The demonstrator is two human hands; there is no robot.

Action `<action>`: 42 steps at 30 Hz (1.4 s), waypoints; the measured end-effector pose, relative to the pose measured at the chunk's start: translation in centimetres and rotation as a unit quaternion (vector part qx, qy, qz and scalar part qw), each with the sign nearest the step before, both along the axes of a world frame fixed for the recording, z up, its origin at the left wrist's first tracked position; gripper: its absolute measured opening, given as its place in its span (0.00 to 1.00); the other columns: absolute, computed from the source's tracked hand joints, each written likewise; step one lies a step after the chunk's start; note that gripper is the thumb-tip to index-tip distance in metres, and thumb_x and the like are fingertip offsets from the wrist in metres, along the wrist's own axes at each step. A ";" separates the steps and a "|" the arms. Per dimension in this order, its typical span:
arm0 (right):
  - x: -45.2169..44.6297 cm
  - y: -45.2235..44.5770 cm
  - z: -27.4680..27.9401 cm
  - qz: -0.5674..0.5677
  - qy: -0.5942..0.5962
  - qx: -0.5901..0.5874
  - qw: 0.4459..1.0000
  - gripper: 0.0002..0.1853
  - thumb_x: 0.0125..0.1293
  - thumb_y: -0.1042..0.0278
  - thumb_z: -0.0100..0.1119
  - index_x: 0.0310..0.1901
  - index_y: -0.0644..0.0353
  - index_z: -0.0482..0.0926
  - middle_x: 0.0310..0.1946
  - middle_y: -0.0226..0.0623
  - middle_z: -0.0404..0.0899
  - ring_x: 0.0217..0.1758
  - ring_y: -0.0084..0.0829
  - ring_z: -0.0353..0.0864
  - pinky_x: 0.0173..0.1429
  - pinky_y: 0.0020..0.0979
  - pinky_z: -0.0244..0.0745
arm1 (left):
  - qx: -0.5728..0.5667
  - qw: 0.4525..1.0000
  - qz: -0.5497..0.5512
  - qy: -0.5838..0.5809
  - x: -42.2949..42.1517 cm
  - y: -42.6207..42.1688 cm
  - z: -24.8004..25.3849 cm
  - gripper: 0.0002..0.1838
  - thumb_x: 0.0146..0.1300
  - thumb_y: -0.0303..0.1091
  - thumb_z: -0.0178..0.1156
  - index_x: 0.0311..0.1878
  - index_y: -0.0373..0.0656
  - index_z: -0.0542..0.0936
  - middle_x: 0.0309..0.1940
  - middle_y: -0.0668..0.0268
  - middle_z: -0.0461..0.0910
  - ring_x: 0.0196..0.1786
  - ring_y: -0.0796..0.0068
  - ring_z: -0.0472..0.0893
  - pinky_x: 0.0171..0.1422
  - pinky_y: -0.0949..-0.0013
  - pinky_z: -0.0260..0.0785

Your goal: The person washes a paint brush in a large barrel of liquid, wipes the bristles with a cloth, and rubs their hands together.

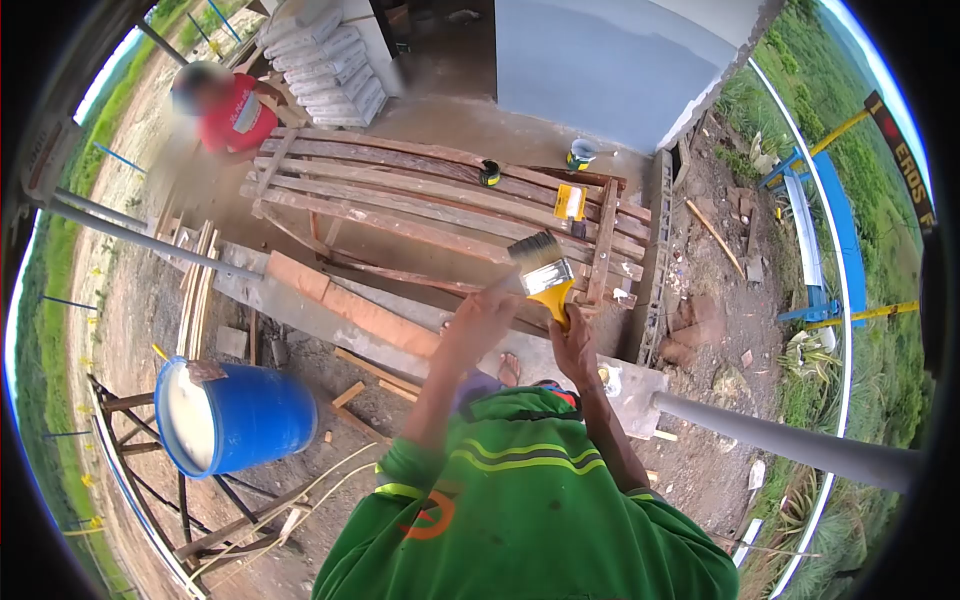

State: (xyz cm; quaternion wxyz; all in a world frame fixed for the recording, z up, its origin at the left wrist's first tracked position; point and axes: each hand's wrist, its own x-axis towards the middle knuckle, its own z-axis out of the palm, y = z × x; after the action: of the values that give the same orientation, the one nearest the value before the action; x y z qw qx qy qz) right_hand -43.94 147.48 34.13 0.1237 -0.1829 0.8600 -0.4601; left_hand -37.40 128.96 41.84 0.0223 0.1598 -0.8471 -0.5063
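A wide paintbrush (550, 291) with a yellow handle, metal ferrule and dark bristles is held up in front of me. My right hand (573, 345) is closed around the lower end of its handle. My left hand (482, 318) is raised beside the ferrule; its fingers are smeared by motion, so I cannot tell whether they touch the brush. Beyond both hands lies a slatted wooden frame (415, 222). On its slats are a small dark can (489, 173) and a yellow-and-white item (570, 202). Behind them is a small paint-marked bucket (580, 154).
A blue barrel (275, 415) stands at lower left, near loose timber (348, 393). Another person in a red shirt (238, 115) is at upper left, by stacked sacks (325, 65). A grey pole (780, 430) extends at right. A blue-and-white wall (610, 65) rises behind.
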 end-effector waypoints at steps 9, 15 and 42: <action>-0.2 0.9 0.3 -0.030 0.005 -0.018 0.999 0.12 0.61 0.68 0.56 0.44 0.65 0.71 0.31 0.53 0.76 0.35 0.52 0.76 0.41 0.44 0.70 | -0.008 0.998 -0.066 0.014 -2.9 1.5 -1.7 0.27 0.64 0.35 0.52 0.66 0.37 0.67 0.34 0.44 0.79 0.39 0.41 0.78 0.45 0.48 0.68; -0.4 0.9 0.0 -0.012 0.004 -0.015 1.000 0.13 0.61 0.69 0.56 0.44 0.66 0.73 0.34 0.56 0.78 0.40 0.55 0.78 0.43 0.44 0.72 | -0.052 0.992 -0.045 0.109 -3.5 1.4 -3.6 0.27 0.64 0.32 0.53 0.64 0.27 0.65 0.24 0.44 0.73 0.29 0.51 0.77 0.38 0.58 0.70; -0.4 4.5 -3.7 -0.019 -0.004 0.038 0.999 0.12 0.64 0.69 0.56 0.46 0.66 0.74 0.35 0.56 0.79 0.40 0.57 0.78 0.43 0.46 0.73 | 0.130 0.988 -0.066 -0.052 5.3 3.8 -9.9 0.14 0.68 0.38 0.50 0.41 0.34 0.75 0.29 0.59 0.73 0.30 0.67 0.73 0.37 0.65 0.66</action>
State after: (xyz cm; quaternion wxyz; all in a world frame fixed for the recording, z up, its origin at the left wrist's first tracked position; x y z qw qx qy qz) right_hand -44.38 151.98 30.45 0.1257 -0.1597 0.8797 -0.4300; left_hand -32.06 132.75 31.99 -0.0757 0.1311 -0.7830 -0.6034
